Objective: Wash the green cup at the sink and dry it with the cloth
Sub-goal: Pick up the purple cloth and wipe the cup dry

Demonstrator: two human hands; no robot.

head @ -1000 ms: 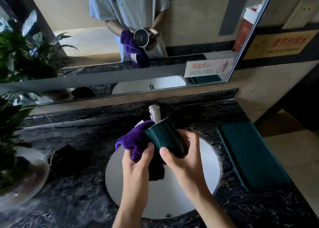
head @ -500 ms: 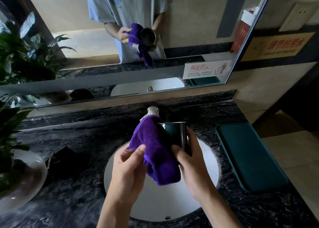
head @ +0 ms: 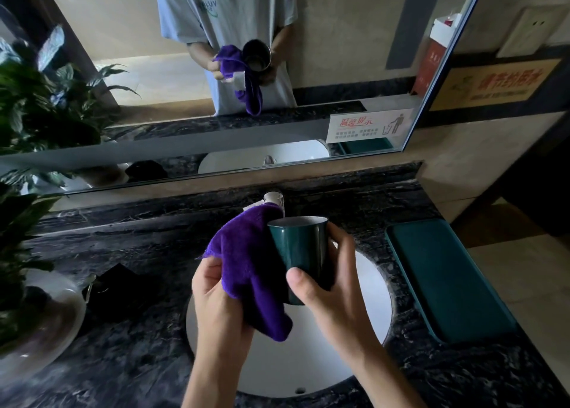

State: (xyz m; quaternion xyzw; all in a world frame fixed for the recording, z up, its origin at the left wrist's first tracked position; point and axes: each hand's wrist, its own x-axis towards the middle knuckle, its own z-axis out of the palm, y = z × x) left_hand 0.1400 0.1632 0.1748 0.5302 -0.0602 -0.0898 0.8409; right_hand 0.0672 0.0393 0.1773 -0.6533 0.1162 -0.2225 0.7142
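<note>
The dark green cup (head: pixel 297 247) is held nearly upright over the white sink (head: pixel 367 302), its open mouth tipped slightly away from me. My right hand (head: pixel 324 287) wraps around it, thumb in front and fingers behind. A purple cloth (head: pixel 246 265) drapes against the cup's left side and hangs down. My left hand (head: pixel 216 296) grips the cloth from below and the left. The chrome tap (head: pixel 274 198) sticks up just behind the cloth, mostly hidden by it.
The dark marble counter (head: pixel 138 361) surrounds the basin. A teal tray (head: pixel 444 278) lies to the right. A black object (head: pixel 117 284) sits left of the sink, beside a potted plant (head: pixel 27 284) in a white bowl. The mirror (head: pixel 216 68) behind reflects me.
The cup has turned from tilted with its base toward me to nearly upright. The cloth has come up over the cup's left side, and both hands rose a little.
</note>
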